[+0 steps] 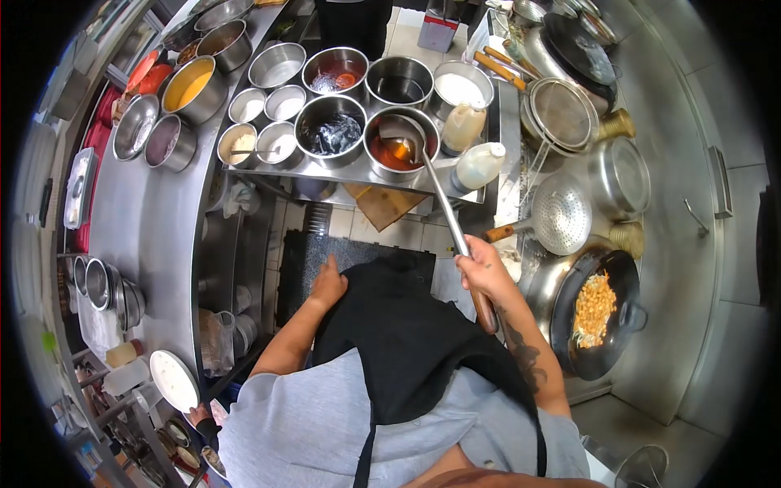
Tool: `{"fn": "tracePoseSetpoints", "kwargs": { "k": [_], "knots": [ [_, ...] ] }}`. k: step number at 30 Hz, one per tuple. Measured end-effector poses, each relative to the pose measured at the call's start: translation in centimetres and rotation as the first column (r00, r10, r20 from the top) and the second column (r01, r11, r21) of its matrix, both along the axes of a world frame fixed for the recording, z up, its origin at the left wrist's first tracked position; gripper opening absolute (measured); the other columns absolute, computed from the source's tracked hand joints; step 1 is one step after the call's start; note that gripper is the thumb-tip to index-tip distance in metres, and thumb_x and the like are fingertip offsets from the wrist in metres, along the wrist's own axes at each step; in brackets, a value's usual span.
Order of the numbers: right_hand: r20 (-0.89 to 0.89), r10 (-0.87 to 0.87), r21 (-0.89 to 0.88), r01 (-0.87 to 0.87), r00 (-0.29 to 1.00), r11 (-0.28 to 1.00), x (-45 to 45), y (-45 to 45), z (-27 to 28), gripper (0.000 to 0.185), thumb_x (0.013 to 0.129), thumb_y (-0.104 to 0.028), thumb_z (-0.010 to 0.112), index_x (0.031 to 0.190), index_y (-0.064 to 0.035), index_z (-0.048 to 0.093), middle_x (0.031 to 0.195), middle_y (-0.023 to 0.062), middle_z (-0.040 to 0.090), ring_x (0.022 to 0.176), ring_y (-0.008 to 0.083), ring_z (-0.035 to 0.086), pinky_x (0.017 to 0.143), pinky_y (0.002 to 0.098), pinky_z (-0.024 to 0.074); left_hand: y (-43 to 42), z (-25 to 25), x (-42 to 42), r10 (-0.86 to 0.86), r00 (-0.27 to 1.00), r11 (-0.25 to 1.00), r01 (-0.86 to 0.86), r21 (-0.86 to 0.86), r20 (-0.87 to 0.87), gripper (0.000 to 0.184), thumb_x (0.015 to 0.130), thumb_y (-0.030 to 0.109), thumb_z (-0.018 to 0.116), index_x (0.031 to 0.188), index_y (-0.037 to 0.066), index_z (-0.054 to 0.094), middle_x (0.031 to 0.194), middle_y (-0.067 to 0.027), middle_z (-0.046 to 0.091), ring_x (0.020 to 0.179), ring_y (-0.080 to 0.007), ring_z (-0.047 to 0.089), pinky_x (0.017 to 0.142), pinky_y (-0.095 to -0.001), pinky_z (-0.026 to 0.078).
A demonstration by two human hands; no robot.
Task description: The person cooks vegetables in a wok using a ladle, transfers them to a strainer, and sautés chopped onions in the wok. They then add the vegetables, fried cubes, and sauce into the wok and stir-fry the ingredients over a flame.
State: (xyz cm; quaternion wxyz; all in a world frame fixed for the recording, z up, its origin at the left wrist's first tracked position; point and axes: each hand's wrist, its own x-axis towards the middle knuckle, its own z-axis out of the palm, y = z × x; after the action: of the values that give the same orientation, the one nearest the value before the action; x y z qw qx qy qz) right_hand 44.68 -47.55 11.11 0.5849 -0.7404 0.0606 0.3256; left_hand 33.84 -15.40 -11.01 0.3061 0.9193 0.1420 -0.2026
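My right hand [482, 264] is closed around the long handle of a metal ladle [446, 199]. The ladle's bowl dips into a steel pot [435, 130] of reddish-brown liquid. To the right of that arm, a dark wok [561, 321] sits on the stove with orange-and-white chopped food [595, 309] in it. My left hand [328, 285] is beside the black apron [382, 317], holding nothing visible. One of its fingers sticks out and the others are partly hidden.
Several steel pots, one with dark liquid [329, 130], and two squeeze bottles [479, 167] crowd the shelf ahead. A perforated skimmer [561, 215] and a strainer [563, 112] lie by the stove. On the left counter [146, 232] stand more pots; another person's hand [198, 415] touches a white plate [172, 379].
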Motion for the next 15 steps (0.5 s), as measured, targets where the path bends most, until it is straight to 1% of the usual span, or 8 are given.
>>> {"fn": "tracePoseSetpoints", "kwargs": {
  "k": [3, 4, 7, 8, 9, 12, 13, 15],
  "knots": [
    [-0.213, -0.104, 0.215, 0.150, 0.971, 0.965, 0.3, -0.1, 1.2, 0.030, 0.089, -0.002, 0.051, 0.118, -0.0015, 0.050, 0.069, 0.0019, 0.050, 0.041, 0.0091, 0.046, 0.039, 0.0243, 0.0385, -0.3, -0.1, 0.5, -0.018, 0.998, 0.999, 0.020, -0.031, 0.058, 0.067, 0.082, 0.015, 0.060, 0.139, 0.000, 0.029, 0.120, -0.0320, 0.050, 0.110, -0.0476, 0.053, 0.094, -0.0514, 0.044],
    [-0.279, -0.129, 0.292, 0.212, 0.952, 0.933, 0.2, -0.3, 1.6, 0.030, 0.089, -0.002, 0.051, 0.119, -0.0019, 0.050, 0.069, 0.0024, 0.051, 0.041, 0.0094, 0.046, 0.039, 0.0245, 0.0385, -0.4, 0.0, 0.7, -0.027, 0.996, 0.999, 0.030, -0.042, 0.080, 0.066, 0.082, 0.014, 0.060, 0.139, 0.000, 0.030, 0.120, -0.0321, 0.050, 0.110, -0.0477, 0.053, 0.094, -0.0514, 0.044],
    [-0.391, -0.192, 0.419, 0.360, 0.900, 0.834, -0.3, -0.5, 4.0, 0.031, 0.092, -0.006, 0.047, 0.122, -0.0022, 0.050, 0.073, 0.0032, 0.050, 0.041, 0.0097, 0.045, 0.039, 0.0243, 0.0381, -0.9, 0.7, 1.3, -0.067, 0.988, 0.995, 0.076, -0.064, 0.137, 0.064, 0.081, 0.014, 0.060, 0.137, -0.001, 0.032, 0.116, -0.0322, 0.053, 0.107, -0.0478, 0.054, 0.093, -0.0504, 0.045],
    [-0.432, -0.208, 0.460, 0.413, 0.877, 0.786, -0.5, -0.7, 4.9, 0.031, 0.092, -0.006, 0.046, 0.123, -0.0021, 0.050, 0.074, 0.0033, 0.050, 0.042, 0.0095, 0.045, 0.039, 0.0241, 0.0381, -1.1, 1.0, 1.7, -0.095, 0.988, 0.991, 0.105, -0.080, 0.119, 0.063, 0.081, 0.014, 0.060, 0.136, -0.002, 0.033, 0.113, -0.0317, 0.055, 0.106, -0.0474, 0.055, 0.092, -0.0499, 0.045],
    [-0.475, -0.191, 0.519, 0.449, 0.859, 0.727, -0.7, -1.1, 5.6, 0.036, 0.094, -0.009, 0.043, 0.128, 0.0002, 0.047, 0.075, 0.0024, 0.049, 0.042, 0.0080, 0.044, 0.039, 0.0249, 0.0387, -1.4, 1.5, 2.1, -0.125, 0.987, 0.986, 0.135, -0.097, 0.103, 0.062, 0.081, 0.013, 0.060, 0.136, -0.003, 0.034, 0.111, -0.0311, 0.056, 0.105, -0.0470, 0.056, 0.091, -0.0494, 0.046],
    [-0.543, -0.093, 0.706, 0.514, 0.834, 0.487, -1.7, -3.0, 6.3, 0.041, 0.095, -0.012, 0.041, 0.133, 0.0039, 0.043, 0.075, 0.0017, 0.047, 0.043, 0.0065, 0.045, 0.039, 0.0262, 0.0404, -2.9, 2.9, 3.4, -0.236, 0.967, 0.956, 0.250, -0.154, 0.101, 0.057, 0.081, 0.014, 0.061, 0.131, -0.004, 0.041, 0.103, -0.0287, 0.060, 0.099, -0.0445, 0.059, 0.089, -0.0478, 0.047],
    [-0.554, -0.042, 0.763, 0.527, 0.831, 0.374, -2.4, -3.7, 6.4, 0.046, 0.096, -0.014, 0.039, 0.138, 0.0060, 0.035, 0.078, 0.0015, 0.045, 0.045, 0.0063, 0.046, 0.042, 0.0271, 0.0428, -3.8, 3.7, 4.0, -0.280, 0.954, 0.939, 0.296, -0.175, 0.109, 0.055, 0.081, 0.014, 0.061, 0.129, -0.005, 0.043, 0.101, -0.0278, 0.062, 0.097, -0.0435, 0.060, 0.088, -0.0473, 0.048],
    [-0.548, -0.013, 0.807, 0.533, 0.836, 0.254, -3.8, -4.6, 7.8, 0.043, 0.097, -0.015, 0.040, 0.135, 0.0041, 0.039, 0.077, 0.0002, 0.045, 0.044, 0.0042, 0.043, 0.041, 0.0244, 0.0405, -6.2, 5.6, 5.1, -0.342, 0.927, 0.894, 0.372, -0.248, 0.155, 0.051, 0.080, 0.014, 0.062, 0.125, -0.006, 0.047, 0.099, -0.0265, 0.062, 0.094, -0.0418, 0.061, 0.086, -0.0465, 0.049]
  ]
}}
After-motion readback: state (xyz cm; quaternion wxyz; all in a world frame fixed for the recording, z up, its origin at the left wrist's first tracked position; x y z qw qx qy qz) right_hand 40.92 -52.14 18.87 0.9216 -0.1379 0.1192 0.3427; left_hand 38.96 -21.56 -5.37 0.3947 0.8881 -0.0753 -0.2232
